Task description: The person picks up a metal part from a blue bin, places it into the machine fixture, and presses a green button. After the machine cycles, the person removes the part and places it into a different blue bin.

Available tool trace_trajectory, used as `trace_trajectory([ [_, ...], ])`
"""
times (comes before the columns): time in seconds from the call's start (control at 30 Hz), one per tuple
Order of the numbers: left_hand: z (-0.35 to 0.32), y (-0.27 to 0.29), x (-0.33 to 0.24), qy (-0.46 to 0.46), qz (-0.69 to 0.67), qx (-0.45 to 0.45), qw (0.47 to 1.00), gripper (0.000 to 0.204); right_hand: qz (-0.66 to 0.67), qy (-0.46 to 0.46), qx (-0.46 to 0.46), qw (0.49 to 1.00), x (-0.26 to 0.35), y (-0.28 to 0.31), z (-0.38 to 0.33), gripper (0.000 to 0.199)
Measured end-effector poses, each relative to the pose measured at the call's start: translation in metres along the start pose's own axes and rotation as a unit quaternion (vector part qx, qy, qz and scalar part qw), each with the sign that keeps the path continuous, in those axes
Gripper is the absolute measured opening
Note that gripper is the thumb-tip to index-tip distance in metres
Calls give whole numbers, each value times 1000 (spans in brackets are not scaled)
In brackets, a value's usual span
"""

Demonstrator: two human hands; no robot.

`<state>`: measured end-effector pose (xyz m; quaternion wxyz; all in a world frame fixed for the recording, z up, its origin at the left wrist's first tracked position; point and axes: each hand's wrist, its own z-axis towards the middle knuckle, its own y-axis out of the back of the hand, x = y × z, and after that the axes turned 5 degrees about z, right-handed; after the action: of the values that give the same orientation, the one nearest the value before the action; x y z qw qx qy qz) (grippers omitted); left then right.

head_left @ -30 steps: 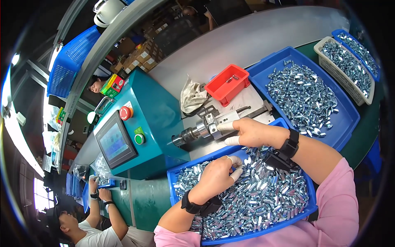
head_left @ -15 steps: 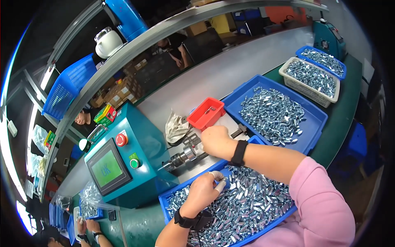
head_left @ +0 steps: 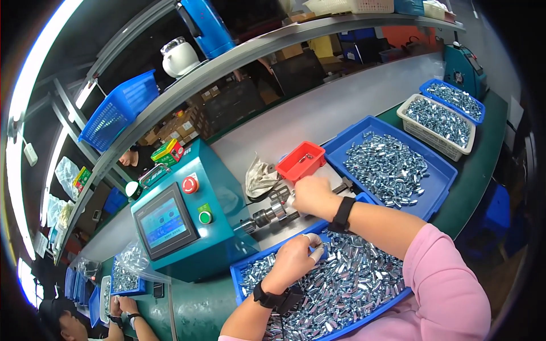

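My left hand (head_left: 291,262), with white coverings on its fingertips, is over a blue tray (head_left: 351,328) of small shiny metal pieces (head_left: 358,284). Its thumb and fingers are pinched together; whatever lies between them is too small to make out. Beyond it, my right hand (head_left: 316,199) is closed at the end of a metal clamping fixture (head_left: 280,206), and its curled fingers hide what it grips. A steel chuck (head_left: 263,217) joins that fixture to a teal machine (head_left: 224,176) with a lit screen (head_left: 164,223).
Behind my right hand sit a red bin (head_left: 301,162) and a crumpled cloth (head_left: 261,177). A larger blue tray (head_left: 438,196) and a cream basket (head_left: 435,142) hold more metal pieces. A metal shelf rail (head_left: 273,42) crosses overhead. Another person's hands (head_left: 124,307) are at the lower left.
The machine's screen has turned from green to a blue display. The whole view has shifted, so things sit further right and mostly lower. Both hands keep nearly the same places beside the fixture and tray.
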<state>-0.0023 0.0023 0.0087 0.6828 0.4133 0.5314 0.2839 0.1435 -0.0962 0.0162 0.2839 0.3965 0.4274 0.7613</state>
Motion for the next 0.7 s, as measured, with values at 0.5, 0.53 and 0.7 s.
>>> trace_trajectory([
  [0.5, 63, 29, 34, -13, 170, -261, 950, 14, -44, -90, -56, 993, -117, 161, -75, 42],
  [0.53, 67, 32, 38, -4, 182, -245, 952, 15, 13, -68, -81, 994, -102, 176, -79, 43],
  [0.7, 78, 27, 57, 3, 176, -186, 967, 16, 161, -9, -132, 978, -70, 251, -107, 41],
])
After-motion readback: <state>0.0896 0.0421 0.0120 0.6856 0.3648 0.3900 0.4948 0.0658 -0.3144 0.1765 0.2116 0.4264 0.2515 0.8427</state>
